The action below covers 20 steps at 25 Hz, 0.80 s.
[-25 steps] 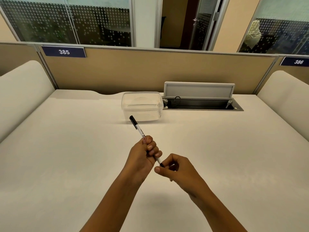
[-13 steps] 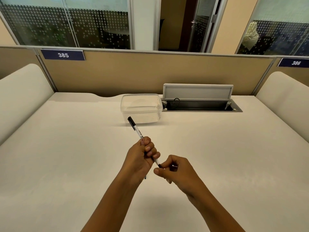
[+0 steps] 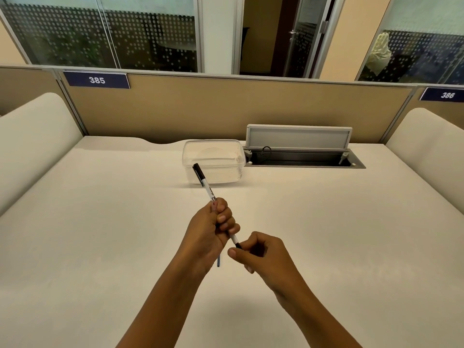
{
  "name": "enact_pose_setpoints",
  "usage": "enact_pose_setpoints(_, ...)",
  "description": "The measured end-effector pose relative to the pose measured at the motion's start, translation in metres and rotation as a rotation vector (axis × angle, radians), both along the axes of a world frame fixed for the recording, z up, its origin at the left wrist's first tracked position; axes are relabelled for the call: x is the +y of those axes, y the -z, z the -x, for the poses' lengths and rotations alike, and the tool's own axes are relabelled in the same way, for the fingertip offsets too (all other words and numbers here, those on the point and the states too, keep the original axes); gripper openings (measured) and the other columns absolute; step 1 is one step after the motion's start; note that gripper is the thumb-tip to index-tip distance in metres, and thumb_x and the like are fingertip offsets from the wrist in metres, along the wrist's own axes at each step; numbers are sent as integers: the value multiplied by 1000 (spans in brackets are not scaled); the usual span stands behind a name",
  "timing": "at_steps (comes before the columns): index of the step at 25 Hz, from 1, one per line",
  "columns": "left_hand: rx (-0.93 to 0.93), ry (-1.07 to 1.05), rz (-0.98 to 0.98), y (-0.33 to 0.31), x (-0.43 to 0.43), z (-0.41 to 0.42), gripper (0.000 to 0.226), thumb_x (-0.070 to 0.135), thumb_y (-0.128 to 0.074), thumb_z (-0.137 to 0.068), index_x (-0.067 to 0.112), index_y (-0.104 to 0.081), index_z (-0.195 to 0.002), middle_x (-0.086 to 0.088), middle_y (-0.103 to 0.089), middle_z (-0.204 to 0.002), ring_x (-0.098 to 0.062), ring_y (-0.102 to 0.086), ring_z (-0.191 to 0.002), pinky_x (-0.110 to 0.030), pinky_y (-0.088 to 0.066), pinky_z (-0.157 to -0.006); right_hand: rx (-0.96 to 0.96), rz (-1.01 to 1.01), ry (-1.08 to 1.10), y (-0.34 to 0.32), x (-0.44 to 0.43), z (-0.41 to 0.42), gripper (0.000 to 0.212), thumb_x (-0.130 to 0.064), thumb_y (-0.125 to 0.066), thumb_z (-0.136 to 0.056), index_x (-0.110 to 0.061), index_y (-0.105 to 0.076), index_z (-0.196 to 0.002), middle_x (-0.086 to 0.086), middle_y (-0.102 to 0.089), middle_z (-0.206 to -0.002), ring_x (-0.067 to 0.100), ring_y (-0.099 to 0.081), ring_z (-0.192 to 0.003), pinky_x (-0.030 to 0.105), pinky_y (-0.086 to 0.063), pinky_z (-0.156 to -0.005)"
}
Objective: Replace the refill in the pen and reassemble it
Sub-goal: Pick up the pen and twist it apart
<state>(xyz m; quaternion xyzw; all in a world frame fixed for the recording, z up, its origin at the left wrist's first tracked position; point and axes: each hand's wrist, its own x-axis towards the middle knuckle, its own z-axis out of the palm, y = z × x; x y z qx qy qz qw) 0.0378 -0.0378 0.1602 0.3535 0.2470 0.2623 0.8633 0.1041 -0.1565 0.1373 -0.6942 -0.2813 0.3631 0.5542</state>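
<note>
A white pen [image 3: 206, 185] with a black cap points up and away to the left, held above the desk. My left hand [image 3: 210, 231] is wrapped in a fist around the middle of its barrel. My right hand [image 3: 261, 252] pinches the pen's black lower tip [image 3: 238, 245] between thumb and fingers. A thin dark refill [image 3: 218, 260] lies on the desk just under my left hand, mostly hidden by it.
A clear plastic container [image 3: 214, 160] stands at the back of the white desk [image 3: 100, 234], behind the pen's cap. To its right is an open cable hatch [image 3: 301, 151] with a raised lid. Padded dividers flank the desk on both sides.
Both hands keep their grip. The thin refill lying on the desk under my left hand has come into sight.
</note>
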Motion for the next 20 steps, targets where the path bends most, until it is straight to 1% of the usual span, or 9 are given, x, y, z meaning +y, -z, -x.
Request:
enact_pose_setpoints(2,-12,4,0,-1,0,-1,39,4,-21,-97,12,-36,-62,5,-34,-43,-7,-27,-39,-21,-31,-45,-82,-3,23,1,0,0,21,-24,-79,-72,-13,-61,-71,-7,-61,-59,8,-55,-56,16,-47,-56)
enact_pose_setpoints(3,-20,4,3,-1,0,-1,39,4,-21,-97,13,-36,-62,5,-34,-43,-7,-27,-39,-20,-31,-45,-81,-1,4,1,1,0,20,-27,-77,-74,-14,-62,-76,-6,-63,-65,7,-56,-57,17,-49,-57)
enact_pose_setpoints(5,-23,9,7,-2,2,-1,39,2,-20,-96,13,-36,-62,6,-34,-43,-7,-27,-39,-19,-32,-44,-27,-1,-68,-1,2,-1,19,-34,-64,-84,-16,-67,-89,-5,-66,-77,6,-58,-60,18,-50,-61)
enact_pose_setpoints(7,-13,14,8,-1,3,0,39,0,-19,-95,13,-36,-62,6,-34,-43,-7,-28,-38,-19,-32,-43,9,-8,-114,-2,2,0,27,-37,-52,-90,-18,-71,-92,-6,-69,-76,6,-58,-61,20,-52,-64)
enact_pose_setpoints(8,-10,13,6,0,3,1,39,-1,-19,-94,13,-36,-62,6,-34,-43,-7,-28,-38,-19,-32,-43,13,-12,-122,-1,2,0,29,-36,-51,-91,-17,-73,-91,-7,-69,-72,6,-58,-60,19,-51,-63)
enact_pose_setpoints(12,-16,-2,48,2,4,3,40,0,-18,-95,13,-37,-63,5,-33,-44,-8,-27,-39,-21,-31,-44,-21,-32,-94,1,1,1,24,-33,-61,-85,-14,-74,-81,-8,-65,-60,7,-53,-56,16,-47,-58)
enact_pose_setpoints(15,2,-18,45,2,2,0,40,-1,-18,-94,13,-36,-62,5,-33,-43,-8,-26,-38,-21,-30,-44,-224,-21,31,3,2,3,16,-33,-73,-77,-17,-69,-72,-6,-63,-58,5,-52,-53,14,-45,-54)
enact_pose_setpoints(17,22,-27,22,2,-1,-5,39,-2,-17,-94,13,-36,-62,6,-32,-42,-7,-25,-38,-21,-28,-45,-318,-15,139,6,3,7,20,-28,-78,-73,-16,-62,-66,-3,-59,-56,4,-48,-50,13,-43,-51)
enact_pose_setpoints(20,24,-28,25,1,-3,-8,39,-2,-17,-94,13,-36,-62,6,-32,-42,-7,-24,-38,-22,-26,-47,-352,7,202,9,4,8,26,-31,-80,-69,-21,-56,-68,-2,-59,-65,5,-47,-57,15,-43,-54)
